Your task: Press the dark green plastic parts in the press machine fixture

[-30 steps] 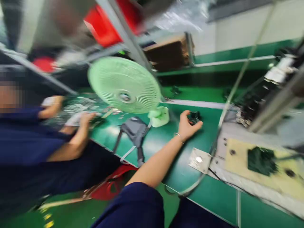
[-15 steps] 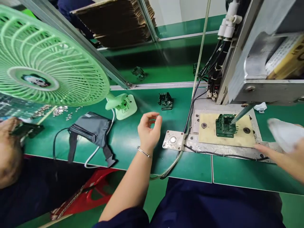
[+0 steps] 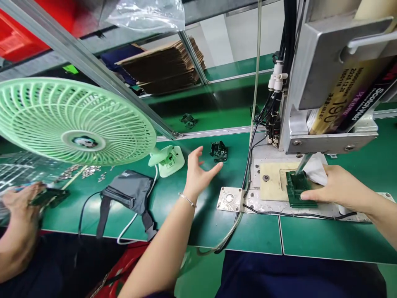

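The left hand (image 3: 198, 176) hovers empty with fingers spread, near a small black part (image 3: 218, 151) lying on the green bench (image 3: 257, 231). The right hand (image 3: 331, 186) clutches a white cloth (image 3: 314, 170) and grips the dark green part (image 3: 297, 191) on the tan fixture plate (image 3: 271, 182).

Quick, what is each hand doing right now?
Left hand: open, empty, above the green table.
Right hand: holds a white cloth, fingertips on the green part.

A big light-green plastic fan (image 3: 74, 122) stands on the green table (image 3: 201, 223), near its left end. A soft grey cloth bag (image 3: 128, 196) with straps lies by the near edge – just in front of the fan's foot. Tiny shiny metal bits (image 3: 83, 171) are scattered under the fan. Flat brown cardboard sheets (image 3: 164, 66) are stacked past the far edge. Another person's hand (image 3: 18, 203) sits at the left edge.
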The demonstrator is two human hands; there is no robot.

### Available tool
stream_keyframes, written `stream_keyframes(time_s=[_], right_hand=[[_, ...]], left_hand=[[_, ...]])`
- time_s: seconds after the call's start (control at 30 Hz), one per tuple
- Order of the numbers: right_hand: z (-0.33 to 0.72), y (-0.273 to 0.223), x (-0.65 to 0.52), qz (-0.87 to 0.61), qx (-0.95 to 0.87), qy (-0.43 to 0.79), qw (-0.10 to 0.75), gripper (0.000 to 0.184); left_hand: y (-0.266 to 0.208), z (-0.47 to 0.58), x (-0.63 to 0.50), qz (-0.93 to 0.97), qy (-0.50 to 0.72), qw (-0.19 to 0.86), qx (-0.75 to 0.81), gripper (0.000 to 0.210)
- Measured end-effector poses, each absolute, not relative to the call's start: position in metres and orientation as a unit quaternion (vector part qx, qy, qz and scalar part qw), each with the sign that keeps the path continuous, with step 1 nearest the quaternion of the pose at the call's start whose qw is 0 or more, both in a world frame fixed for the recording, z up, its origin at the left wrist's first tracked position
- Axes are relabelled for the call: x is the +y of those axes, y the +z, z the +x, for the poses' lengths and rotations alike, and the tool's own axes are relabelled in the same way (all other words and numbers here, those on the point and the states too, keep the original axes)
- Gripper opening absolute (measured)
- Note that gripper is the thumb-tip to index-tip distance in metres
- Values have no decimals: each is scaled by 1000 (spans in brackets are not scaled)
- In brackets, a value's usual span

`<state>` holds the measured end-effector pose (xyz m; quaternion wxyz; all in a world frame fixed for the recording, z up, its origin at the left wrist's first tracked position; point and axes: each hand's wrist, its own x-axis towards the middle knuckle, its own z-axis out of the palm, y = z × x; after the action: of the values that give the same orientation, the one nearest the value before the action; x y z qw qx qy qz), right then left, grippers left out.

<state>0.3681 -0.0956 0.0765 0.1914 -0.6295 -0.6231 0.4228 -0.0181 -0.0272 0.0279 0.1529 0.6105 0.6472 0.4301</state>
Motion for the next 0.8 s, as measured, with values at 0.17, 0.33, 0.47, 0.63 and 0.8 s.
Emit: stream_keyframes(time_s=[0.17, 0.33, 0.47, 0.63, 0.8], right_hand=[[381, 71, -122, -592, -587, 526, 171, 55], [392, 61, -159, -615, -536, 546, 192, 53], [398, 54, -181, -642, -510, 518, 244, 45], [406, 46, -197, -691, -538, 423, 233, 45], [401, 67, -210, -774, -483, 366, 185, 50]], left_hand=[[24, -28, 26, 598, 383, 355, 608, 98], [16, -30, 44, 606, 400, 376, 577, 92], [28, -33, 61, 637, 354, 403, 554, 126], [51, -18, 80, 717, 207, 425, 512, 79], [50, 4, 70, 715, 224, 398, 530, 39]])
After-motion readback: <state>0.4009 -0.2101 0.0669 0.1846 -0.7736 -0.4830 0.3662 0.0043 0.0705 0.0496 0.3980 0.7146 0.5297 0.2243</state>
